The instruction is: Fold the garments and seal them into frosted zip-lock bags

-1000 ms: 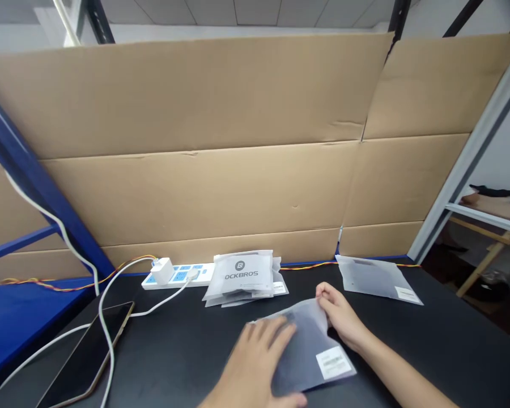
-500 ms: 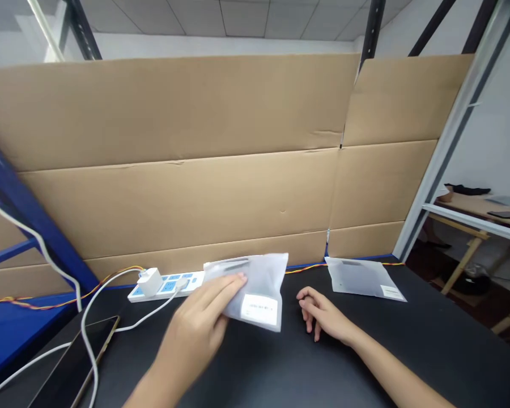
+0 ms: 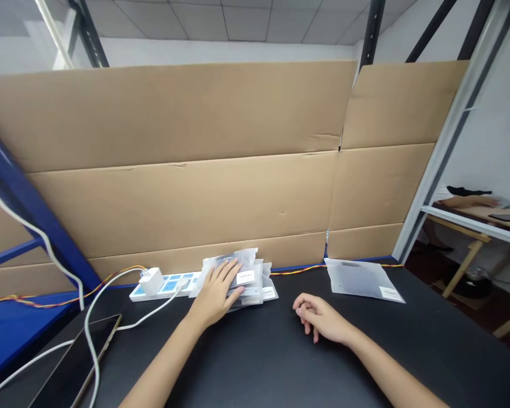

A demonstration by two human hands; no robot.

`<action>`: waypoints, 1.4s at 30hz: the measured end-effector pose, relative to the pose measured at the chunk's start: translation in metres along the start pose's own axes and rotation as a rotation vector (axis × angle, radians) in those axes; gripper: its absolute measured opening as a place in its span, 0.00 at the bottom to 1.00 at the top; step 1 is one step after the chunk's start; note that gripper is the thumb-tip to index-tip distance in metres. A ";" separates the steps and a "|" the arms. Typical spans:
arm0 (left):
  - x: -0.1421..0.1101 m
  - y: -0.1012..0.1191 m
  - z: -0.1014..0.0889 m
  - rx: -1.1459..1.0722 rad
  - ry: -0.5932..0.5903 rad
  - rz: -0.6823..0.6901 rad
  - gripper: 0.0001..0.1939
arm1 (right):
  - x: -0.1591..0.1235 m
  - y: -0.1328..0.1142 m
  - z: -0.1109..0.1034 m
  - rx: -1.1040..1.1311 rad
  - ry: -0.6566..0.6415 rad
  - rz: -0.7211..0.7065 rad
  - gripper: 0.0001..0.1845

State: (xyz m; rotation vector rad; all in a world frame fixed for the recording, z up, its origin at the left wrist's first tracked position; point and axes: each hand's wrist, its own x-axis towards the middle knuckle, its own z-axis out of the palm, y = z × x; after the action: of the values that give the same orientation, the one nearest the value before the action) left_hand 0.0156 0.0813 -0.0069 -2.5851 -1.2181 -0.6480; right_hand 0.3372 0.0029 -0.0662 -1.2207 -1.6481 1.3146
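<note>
My left hand [image 3: 216, 297] lies flat with spread fingers on a loose pile of frosted plastic pouches [image 3: 251, 292]. White printed labels show on two of them, and what is inside the pouches is hard to make out. My right hand [image 3: 321, 320] rests on the black tabletop to the right of the pile, fingers loosely curled but apart, holding nothing. Further right, a single frosted pouch [image 3: 359, 279] with a white label at its lower right corner lies near the back edge, apart from my hand.
Left of the pile sits a white power strip [image 3: 168, 286] with a white plug adapter [image 3: 151, 280]. White cables cross a phone-like dark device [image 3: 76, 362] at the front left. A cardboard wall [image 3: 195, 209] closes off the back, and a metal post [image 3: 433, 170] stands on the right.
The pouch my left hand held raised is now down on the pile, and the hand has moved back and flattened over it. My right hand has barely moved.
</note>
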 end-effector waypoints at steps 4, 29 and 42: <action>-0.010 0.017 -0.015 0.014 0.095 0.122 0.27 | -0.003 -0.004 0.004 -0.135 0.053 -0.046 0.11; -0.058 0.067 -0.015 -0.562 -0.533 0.172 0.27 | -0.009 -0.004 0.004 -0.668 0.052 -0.174 0.23; -0.058 0.067 -0.013 -0.590 -0.515 0.158 0.27 | -0.010 -0.005 0.002 -0.652 0.048 -0.176 0.23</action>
State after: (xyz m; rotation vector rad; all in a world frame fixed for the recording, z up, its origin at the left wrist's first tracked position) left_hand 0.0310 -0.0056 -0.0227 -3.4610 -1.0345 -0.3491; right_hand 0.3371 -0.0081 -0.0615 -1.4027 -2.1781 0.6414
